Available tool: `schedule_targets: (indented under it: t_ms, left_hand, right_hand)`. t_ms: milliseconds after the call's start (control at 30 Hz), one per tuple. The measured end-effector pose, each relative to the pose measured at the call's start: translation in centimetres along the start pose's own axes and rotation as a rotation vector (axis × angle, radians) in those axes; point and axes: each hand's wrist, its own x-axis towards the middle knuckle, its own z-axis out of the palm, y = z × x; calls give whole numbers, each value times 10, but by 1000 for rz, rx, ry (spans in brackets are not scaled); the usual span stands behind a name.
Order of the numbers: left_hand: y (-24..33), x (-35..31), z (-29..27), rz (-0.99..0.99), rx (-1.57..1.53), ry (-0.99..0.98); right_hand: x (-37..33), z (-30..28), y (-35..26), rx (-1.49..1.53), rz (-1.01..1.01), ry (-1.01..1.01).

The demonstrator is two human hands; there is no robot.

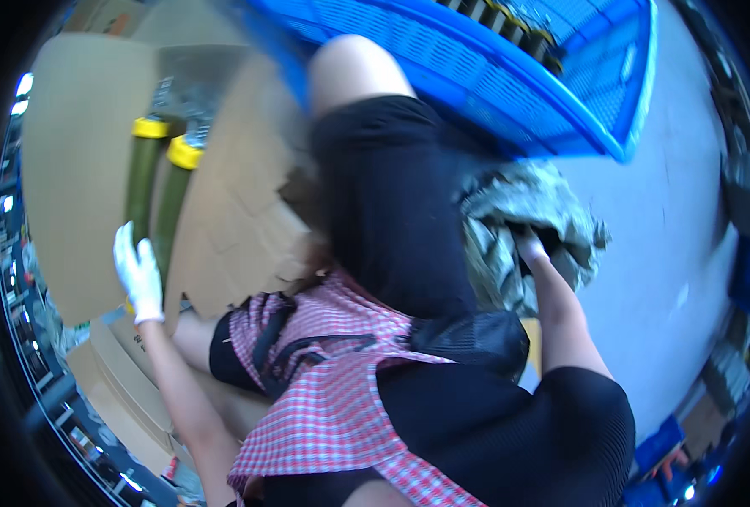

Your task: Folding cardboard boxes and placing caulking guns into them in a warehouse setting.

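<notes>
My left hand (140,275), in a white glove, lies with fingers stretched at the near end of two olive-green tubes. The left tube (141,182) and the right tube (172,198) each have a yellow collar and shiny metal pieces at the far end. They rest within an opened cardboard box (87,169); whether my glove touches them I cannot tell. On the other side, my right hand (531,245) reaches into the dark mouth of a crumpled grey-green sack (498,203). Its fingers are hidden inside, along with anything they may hold.
A large blue plastic crate (476,63) stands at the far side, with several dark green and brass-coloured pieces (510,29) in it. My raised leg (383,194) in black shorts is between box and sack. Grey floor (662,220) extends to the right.
</notes>
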Motion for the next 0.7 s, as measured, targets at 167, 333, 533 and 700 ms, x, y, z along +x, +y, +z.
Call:
schedule_targets:
  t_ms: [167,333,533,700]
  left_hand:
    - [30,22,33,41,-150,-198]
    - [27,3,-34,2,-72,-119]
    - [146,9,-40,80,-388,166]
    - [321,-22,-64,742,-820,-181]
  right_hand:
    - [43,81,163,224,211,155]
    - [11,61,51,99,185,162]
    - [-89,-64,0,983,209,94]
    - [-192,-159,-175,1471,-886,-186]
